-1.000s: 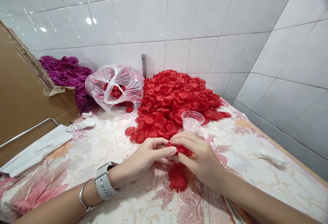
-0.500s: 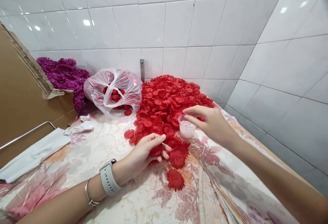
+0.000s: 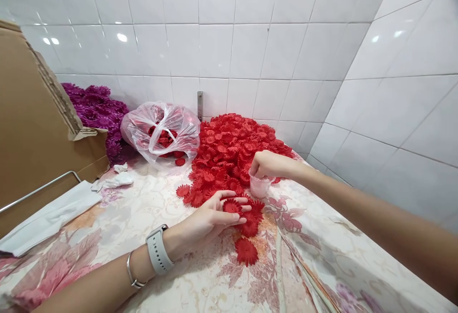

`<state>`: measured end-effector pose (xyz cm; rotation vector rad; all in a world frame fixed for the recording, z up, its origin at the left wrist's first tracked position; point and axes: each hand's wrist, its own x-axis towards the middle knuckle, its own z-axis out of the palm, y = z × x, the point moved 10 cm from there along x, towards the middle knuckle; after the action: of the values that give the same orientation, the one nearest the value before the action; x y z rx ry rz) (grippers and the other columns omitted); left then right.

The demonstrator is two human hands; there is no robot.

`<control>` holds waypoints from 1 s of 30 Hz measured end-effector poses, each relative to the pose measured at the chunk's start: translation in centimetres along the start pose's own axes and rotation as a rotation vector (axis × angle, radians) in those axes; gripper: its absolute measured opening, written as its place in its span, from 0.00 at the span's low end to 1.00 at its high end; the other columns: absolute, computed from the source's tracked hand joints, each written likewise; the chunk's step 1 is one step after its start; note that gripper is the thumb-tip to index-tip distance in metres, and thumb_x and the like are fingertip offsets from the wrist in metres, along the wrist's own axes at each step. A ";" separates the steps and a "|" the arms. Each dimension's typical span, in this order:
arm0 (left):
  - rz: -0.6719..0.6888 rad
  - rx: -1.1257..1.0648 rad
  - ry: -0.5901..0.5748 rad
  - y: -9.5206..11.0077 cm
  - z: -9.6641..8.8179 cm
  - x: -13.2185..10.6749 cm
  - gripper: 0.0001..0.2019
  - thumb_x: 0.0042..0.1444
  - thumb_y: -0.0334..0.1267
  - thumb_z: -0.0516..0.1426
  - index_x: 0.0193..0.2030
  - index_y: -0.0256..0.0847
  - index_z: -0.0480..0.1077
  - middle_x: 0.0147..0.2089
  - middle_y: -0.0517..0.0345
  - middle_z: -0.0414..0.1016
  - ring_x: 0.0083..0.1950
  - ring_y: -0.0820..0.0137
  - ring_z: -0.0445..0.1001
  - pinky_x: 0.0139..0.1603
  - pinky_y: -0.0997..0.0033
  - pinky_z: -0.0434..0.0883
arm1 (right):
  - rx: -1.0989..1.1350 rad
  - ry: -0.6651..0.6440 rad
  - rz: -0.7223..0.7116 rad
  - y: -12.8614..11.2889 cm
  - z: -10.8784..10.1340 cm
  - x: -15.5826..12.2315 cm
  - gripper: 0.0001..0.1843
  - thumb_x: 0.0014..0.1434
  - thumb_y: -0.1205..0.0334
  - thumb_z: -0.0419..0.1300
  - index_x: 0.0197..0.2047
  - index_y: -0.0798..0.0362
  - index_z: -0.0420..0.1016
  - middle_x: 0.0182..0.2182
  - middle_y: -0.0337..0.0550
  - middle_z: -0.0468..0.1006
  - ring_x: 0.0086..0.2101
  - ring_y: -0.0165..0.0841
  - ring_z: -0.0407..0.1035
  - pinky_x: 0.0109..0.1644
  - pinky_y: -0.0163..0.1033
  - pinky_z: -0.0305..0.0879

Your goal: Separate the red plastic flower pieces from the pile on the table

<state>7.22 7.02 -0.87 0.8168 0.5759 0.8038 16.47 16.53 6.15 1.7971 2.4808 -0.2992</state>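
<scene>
My left hand (image 3: 218, 215) is turned palm up, with a red artificial flower (image 3: 232, 207) held between its thumb and curled fingers. Just beyond it, my right hand (image 3: 267, 163) reaches down into a small clear plastic cup (image 3: 260, 189) with whitish contents. Its fingers are bent together, and their tips are hidden inside the cup. Behind both hands rises a large heap of red flowers (image 3: 232, 146). One single red flower (image 3: 246, 251) lies on the cloth in front of my left hand.
A clear plastic bag (image 3: 143, 136) of red flowers stands left of the heap, beside a purple flower pile (image 3: 95, 108). A cardboard box (image 3: 32, 122) is at far left, near white folded cloth (image 3: 53, 213). Thin stems (image 3: 307, 275) lie at front right on the floral tablecloth (image 3: 143, 213).
My right hand has dipped its fingers from the cup's rim down into the cup. My left hand has turned more palm up, bringing its flower into view.
</scene>
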 end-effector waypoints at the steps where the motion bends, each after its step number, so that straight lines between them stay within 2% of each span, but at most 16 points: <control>1: 0.003 0.017 -0.012 0.0 0.1 0.1 0.21 0.42 0.20 0.61 0.42 0.39 0.62 0.47 0.50 0.72 0.43 0.71 0.72 0.49 0.68 0.63 | 0.002 0.007 -0.002 0.2 -0.2 0.0 0.12 0.43 0.74 0.55 0.29 0.59 0.79 0.23 0.44 0.75 0.23 0.30 0.66 0.22 0.31 0.56; 4: 0.027 0.101 -0.019 0.3 -0.1 0.2 0.20 0.41 0.23 0.63 0.40 0.38 0.63 0.45 0.50 0.73 0.41 0.71 0.73 0.45 0.69 0.65 | 0.002 0.006 -0.008 0.7 0.2 -0.1 0.13 0.42 0.75 0.55 0.30 0.59 0.80 0.24 0.44 0.76 0.25 0.30 0.68 0.23 0.30 0.57; 7: 0.064 0.169 -0.013 0.8 0.0 0.1 0.13 0.45 0.32 0.64 0.36 0.36 0.65 0.45 0.48 0.72 0.43 0.68 0.73 0.46 0.68 0.66 | 0.000 0.000 -0.010 0.5 1.0 0.0 0.12 0.41 0.76 0.55 0.26 0.60 0.79 0.21 0.43 0.76 0.23 0.30 0.68 0.21 0.29 0.56; 11: 0.098 0.134 -0.015 1.2 0.1 0.1 0.12 0.52 0.43 0.58 0.38 0.35 0.68 0.44 0.48 0.72 0.47 0.65 0.72 0.51 0.65 0.65 | 0.020 0.065 -0.019 0.5 -0.2 0.1 0.12 0.42 0.74 0.56 0.29 0.59 0.79 0.24 0.43 0.77 0.25 0.30 0.69 0.23 0.29 0.58; 13: 0.094 0.053 -0.014 1.1 -0.1 0.3 0.12 0.53 0.40 0.56 0.41 0.35 0.68 0.46 0.48 0.72 0.51 0.63 0.70 0.54 0.62 0.63 | 0.030 0.103 -0.025 0.7 -1.3 0.0 0.12 0.43 0.72 0.56 0.30 0.59 0.79 0.26 0.44 0.77 0.27 0.30 0.69 0.25 0.28 0.59; 15: 0.085 -0.016 -0.028 0.8 -0.3 0.6 0.13 0.50 0.33 0.56 0.44 0.34 0.68 0.46 0.47 0.73 0.54 0.61 0.68 0.57 0.61 0.61 | 0.035 0.112 -0.027 0.9 -1.6 0.0 0.12 0.43 0.71 0.56 0.31 0.59 0.79 0.25 0.44 0.77 0.27 0.30 0.70 0.25 0.28 0.60; 18: 0.085 -0.044 -0.045 0.7 -0.2 0.7 0.22 0.43 0.23 0.55 0.48 0.34 0.67 0.44 0.49 0.75 0.54 0.62 0.68 0.59 0.61 0.59 | 0.038 0.062 -0.020 0.9 -0.4 -0.1 0.10 0.41 0.70 0.58 0.29 0.59 0.79 0.23 0.43 0.77 0.25 0.31 0.69 0.22 0.29 0.58; 20: 0.069 -0.032 -0.022 0.6 -0.2 0.5 0.25 0.43 0.20 0.54 0.51 0.34 0.65 0.43 0.50 0.75 0.54 0.63 0.68 0.59 0.63 0.59 | 0.039 0.029 -0.022 0.6 0.6 -0.1 0.09 0.40 0.71 0.58 0.27 0.58 0.79 0.21 0.41 0.76 0.23 0.30 0.68 0.21 0.29 0.57; 22: 0.034 -0.021 0.016 0.4 -0.3 0.3 0.27 0.45 0.20 0.55 0.55 0.35 0.62 0.43 0.50 0.76 0.53 0.65 0.69 0.59 0.65 0.59 | 0.040 0.024 -0.032 0.4 0.8 0.0 0.10 0.40 0.73 0.57 0.25 0.58 0.79 0.21 0.40 0.76 0.23 0.29 0.68 0.21 0.28 0.57; 27: -0.025 -0.006 0.035 -0.2 -0.5 0.1 0.31 0.49 0.22 0.57 0.60 0.38 0.57 0.45 0.50 0.75 0.51 0.68 0.72 0.57 0.68 0.60 | 0.054 0.056 -0.031 1.0 -0.9 0.5 0.11 0.43 0.71 0.58 0.30 0.58 0.79 0.24 0.43 0.77 0.26 0.31 0.70 0.24 0.29 0.61; 30: -0.064 0.007 0.022 -0.8 -0.8 0.3 0.31 0.49 0.24 0.58 0.60 0.41 0.56 0.46 0.51 0.74 0.49 0.68 0.73 0.56 0.68 0.61 | 0.061 -0.003 -0.014 0.9 -0.4 0.6 0.11 0.42 0.69 0.59 0.31 0.58 0.79 0.23 0.42 0.77 0.24 0.31 0.70 0.23 0.29 0.61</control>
<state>7.17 7.24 -1.99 0.7928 0.6221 0.7537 17.18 17.42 6.35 1.8007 2.5095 -0.3818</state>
